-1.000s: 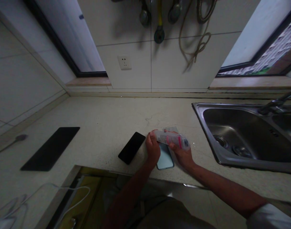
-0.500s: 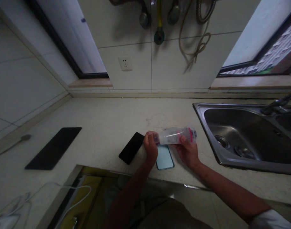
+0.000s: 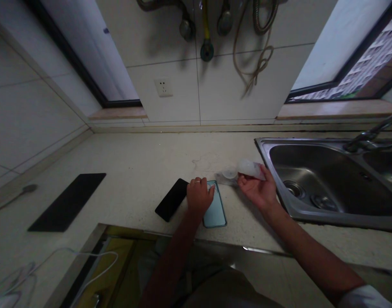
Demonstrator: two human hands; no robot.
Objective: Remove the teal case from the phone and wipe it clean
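Observation:
My right hand (image 3: 258, 190), palm turned up, grips a translucent plastic bottle (image 3: 246, 167) between thumb and fingers, just above the counter. A clear plastic piece with a pale round part (image 3: 228, 174) shows by its left end; I cannot tell whether the two are joined. My left hand (image 3: 200, 196), with a ring on one finger, is apart from the bottle, palm down with the thumb spread. It lies between a black phone (image 3: 172, 200) and a light-blue phone (image 3: 215, 209), its thumb over the upper part of the blue one.
A steel sink (image 3: 311, 179) with a faucet (image 3: 369, 137) is set into the counter (image 3: 135, 158) on the right. A flat black panel (image 3: 67, 203) lies at left. White cables (image 3: 64, 250) trail over the front left edge. Pipes and a socket (image 3: 163, 87) are on the wall.
My left hand has let go of the bottle's left end and dropped onto the light-blue phone's edge. The bottle has turned in my right hand. The whole view has shifted slightly.

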